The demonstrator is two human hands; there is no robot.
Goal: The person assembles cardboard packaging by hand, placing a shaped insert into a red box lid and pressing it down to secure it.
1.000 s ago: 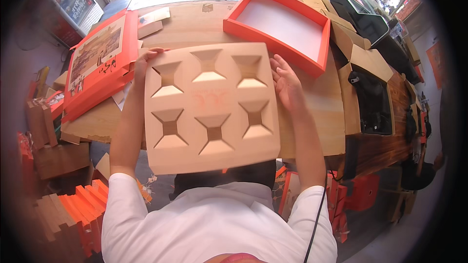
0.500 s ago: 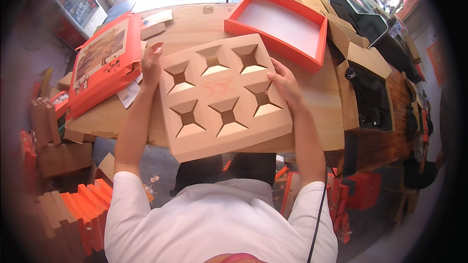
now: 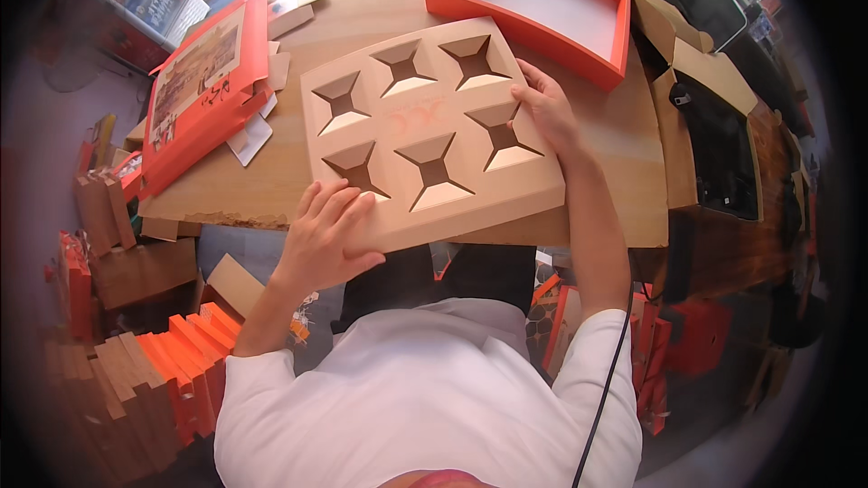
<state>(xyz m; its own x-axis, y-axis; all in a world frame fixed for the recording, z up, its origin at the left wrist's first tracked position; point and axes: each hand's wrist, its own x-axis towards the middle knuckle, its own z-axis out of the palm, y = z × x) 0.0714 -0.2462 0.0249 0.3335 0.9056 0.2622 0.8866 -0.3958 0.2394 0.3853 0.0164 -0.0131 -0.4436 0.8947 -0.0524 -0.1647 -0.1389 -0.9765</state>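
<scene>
A tan cardboard box insert [image 3: 411,158] with several square, flap-sided openings lies tilted over the table's near edge. On its right side my right hand [image 3: 550,113] grips it, thumb on top and fingers partly hidden behind the edge. My left hand [image 3: 325,230] is closed over the near left corner, its fingers bent onto the top face and its thumb along the front side. Beyond the insert, to the right, stands an open red box tray [image 3: 619,41] with a white inside. A red box lid [image 3: 203,90] with a printed picture leans at the far left.
The wooden table [image 3: 615,158] has a worn near edge. White and tan card pieces [image 3: 253,136] lie beside the lid. An opened carton [image 3: 683,140] with a black item inside is at the right. Orange and brown folded cardboard [image 3: 181,370] stands at lower left.
My left hand has come from beside the insert's far left side down onto its near left corner. The right hand keeps its hold. The whole view has shifted.
</scene>
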